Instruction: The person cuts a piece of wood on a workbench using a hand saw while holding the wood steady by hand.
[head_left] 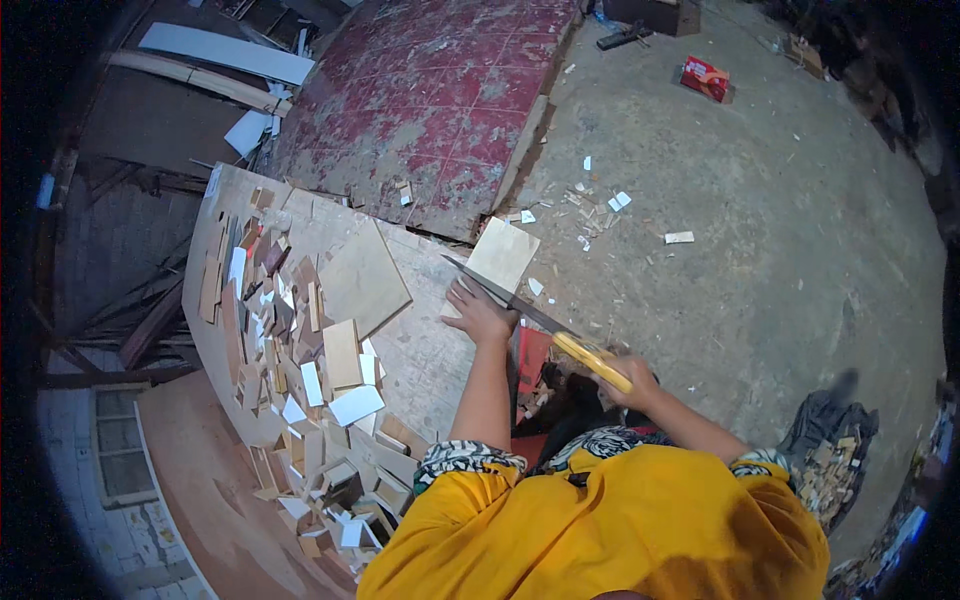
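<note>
The right hand (628, 382) is wrapped around the yellow handle (590, 358) of a hand saw with a long, dark, tapering metal blade (535, 314). The left hand (482, 314) is not closed around anything; it lies with its fingers spread on a pale, flat, rectangular wooden board (505, 250). That board sits under and just beyond the left fingers, near the edge of a broad, pale, wooden worktable (425, 318).

From the right hand's grip the blade runs forward and leftward, crossing the board just past the left fingertips, so most of the visible board lies on the far side of it. The step in hand looks like sawing across the board, one hand steadying and the other driving. Whether the teeth have bitten in cannot be told.

The next stroke seems to call for firm downward pressure from the left hand, its fingers clear of the blade, while the right hand holds its line.

Left of the left hand lies a larger, tan, square wooden panel (365, 282); further left is a jumbled heap of brown and white offcuts (343, 352). Beyond the right hand, small pale scraps (619, 201) litter the grey floor (780, 230).
</note>
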